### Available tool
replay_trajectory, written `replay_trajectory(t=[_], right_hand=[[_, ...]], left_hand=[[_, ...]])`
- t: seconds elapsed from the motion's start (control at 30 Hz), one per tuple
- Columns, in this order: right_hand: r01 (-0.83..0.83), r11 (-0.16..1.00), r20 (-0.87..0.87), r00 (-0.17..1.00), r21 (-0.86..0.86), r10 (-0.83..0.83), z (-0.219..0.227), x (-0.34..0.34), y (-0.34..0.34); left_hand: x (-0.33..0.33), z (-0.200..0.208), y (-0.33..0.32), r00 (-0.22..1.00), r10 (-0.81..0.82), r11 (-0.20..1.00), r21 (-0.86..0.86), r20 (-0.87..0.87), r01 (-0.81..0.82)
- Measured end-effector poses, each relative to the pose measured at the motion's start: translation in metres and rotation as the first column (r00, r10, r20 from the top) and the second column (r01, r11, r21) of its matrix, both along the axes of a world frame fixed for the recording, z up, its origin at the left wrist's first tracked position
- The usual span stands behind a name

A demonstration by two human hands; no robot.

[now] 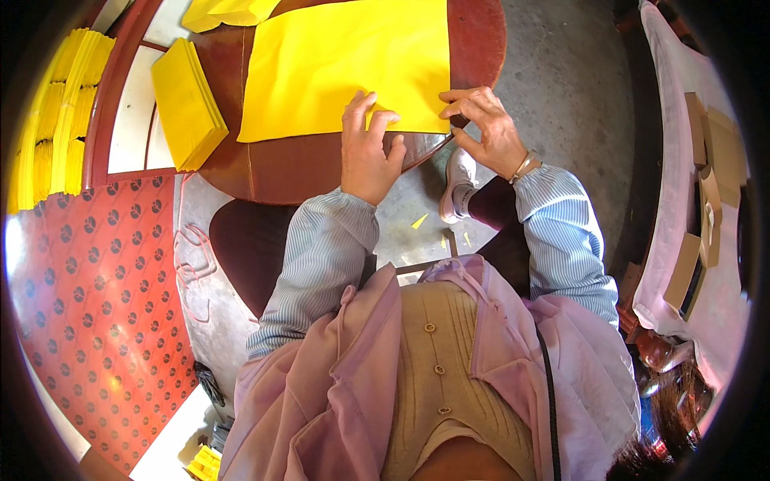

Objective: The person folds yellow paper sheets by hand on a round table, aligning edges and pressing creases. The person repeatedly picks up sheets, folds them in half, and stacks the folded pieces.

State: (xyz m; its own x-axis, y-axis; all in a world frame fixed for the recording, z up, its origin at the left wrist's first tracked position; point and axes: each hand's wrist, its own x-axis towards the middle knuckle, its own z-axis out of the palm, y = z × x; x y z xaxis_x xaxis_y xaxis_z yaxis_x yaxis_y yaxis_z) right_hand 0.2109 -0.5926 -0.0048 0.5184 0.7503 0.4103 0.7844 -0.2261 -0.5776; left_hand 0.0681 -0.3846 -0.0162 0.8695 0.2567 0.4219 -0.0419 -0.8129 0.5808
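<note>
A yellow sheet of paper or thin cloth lies flat on the round red-brown table. My left hand is over its near edge, the fingers apart and partly bent, gripping nothing that shows. At the sheet's near right corner is my right hand; its bent fingertips rest on the right edge and the thumb sits apart from them by the corner. Left of the sheet, a folded yellow stack lies at the table's edge. More yellow material is at the far left of the tabletop.
Bundled yellow stacks stand at far left beside a red frame. Below them is a red patterned panel. On the right, open cardboard boxes lie on a pink-covered surface. Yellow scraps dot the grey floor.
</note>
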Motion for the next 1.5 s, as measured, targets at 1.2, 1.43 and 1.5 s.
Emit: replay_trajectory(t=[1.2,1.43,1.5], right_hand=[[-0.045,0.995,0.140,0.989,-0.091,0.057,0.004,-0.015,0.002],[-0.065,0.991,0.082,0.994,-0.113,0.074,0.006,-0.019,0.001],[-0.066,0.991,0.077,0.994,-0.116,0.075,0.006,-0.019,0.002]], left_hand=[[-0.015,0.002,-0.004,0.988,-0.001,0.995,-0.097,0.155,0.016],[-0.016,-0.002,-0.003,0.988,-0.008,0.993,-0.112,0.156,0.026],[-0.016,-0.002,-0.003,0.988,-0.017,0.995,-0.090,0.152,0.031]])
